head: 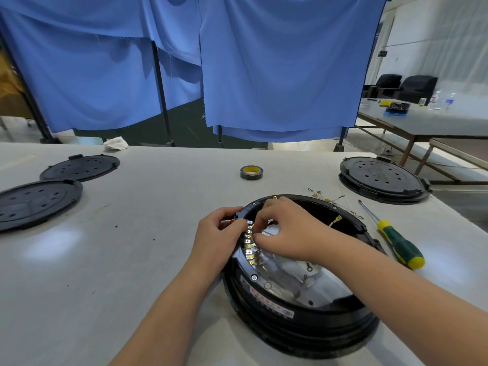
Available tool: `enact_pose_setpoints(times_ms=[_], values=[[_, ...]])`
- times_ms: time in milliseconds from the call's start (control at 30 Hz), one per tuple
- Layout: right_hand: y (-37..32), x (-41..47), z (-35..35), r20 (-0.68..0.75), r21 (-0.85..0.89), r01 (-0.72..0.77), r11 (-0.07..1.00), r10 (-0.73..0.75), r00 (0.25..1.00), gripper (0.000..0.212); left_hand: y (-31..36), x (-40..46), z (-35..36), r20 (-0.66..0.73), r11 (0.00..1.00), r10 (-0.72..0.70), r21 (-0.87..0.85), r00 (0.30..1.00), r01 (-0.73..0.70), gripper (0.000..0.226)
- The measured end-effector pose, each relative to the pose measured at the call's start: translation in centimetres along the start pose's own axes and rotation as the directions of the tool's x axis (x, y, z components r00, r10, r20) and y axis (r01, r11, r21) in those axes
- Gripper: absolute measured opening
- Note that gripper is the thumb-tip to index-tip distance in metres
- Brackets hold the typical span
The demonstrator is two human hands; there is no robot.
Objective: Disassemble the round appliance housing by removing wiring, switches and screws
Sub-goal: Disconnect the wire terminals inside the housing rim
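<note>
The round black appliance housing (303, 320) lies open on the grey table, its silver inside showing white wires and ring terminals. A row of brass switch terminals (249, 244) lines its left inner rim. My left hand (219, 236) grips the outside of that rim at the switch block. My right hand (287, 228) reaches inside and pinches a connector at the terminal row. A white wire with a yellow spade connector (336, 220) sticks up behind my right hand.
A green and yellow screwdriver (396, 241) lies right of the housing, with loose removed wires (332, 200) beyond it. A roll of black tape (251, 172) sits further back. Two black covers (79, 167) lie at the left, another housing (383, 178) at the right.
</note>
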State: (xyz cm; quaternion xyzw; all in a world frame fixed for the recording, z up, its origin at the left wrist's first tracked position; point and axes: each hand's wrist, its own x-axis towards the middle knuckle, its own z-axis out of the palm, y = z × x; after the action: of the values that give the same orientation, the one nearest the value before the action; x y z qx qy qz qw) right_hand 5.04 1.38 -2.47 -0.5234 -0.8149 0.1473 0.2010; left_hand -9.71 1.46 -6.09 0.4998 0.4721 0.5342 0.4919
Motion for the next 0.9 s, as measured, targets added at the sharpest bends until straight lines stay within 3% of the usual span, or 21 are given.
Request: enact_pose_setpoints(times_ms=[200,900], values=[[-0.18,0.20,0.27,0.016,-0.057,-0.018,0.998,0.019,1.000,0.018,0.07,0.00,-0.03,0.004,1.000,0.004,0.005,1.000,-0.004,0.030],[-0.22,0.94,1.01,0.054,-0.229,-0.018,0.973,0.031,0.998,0.018,0.03,0.16,-0.05,-0.005,1.000,0.009,0.020,1.000,-0.009,0.029]])
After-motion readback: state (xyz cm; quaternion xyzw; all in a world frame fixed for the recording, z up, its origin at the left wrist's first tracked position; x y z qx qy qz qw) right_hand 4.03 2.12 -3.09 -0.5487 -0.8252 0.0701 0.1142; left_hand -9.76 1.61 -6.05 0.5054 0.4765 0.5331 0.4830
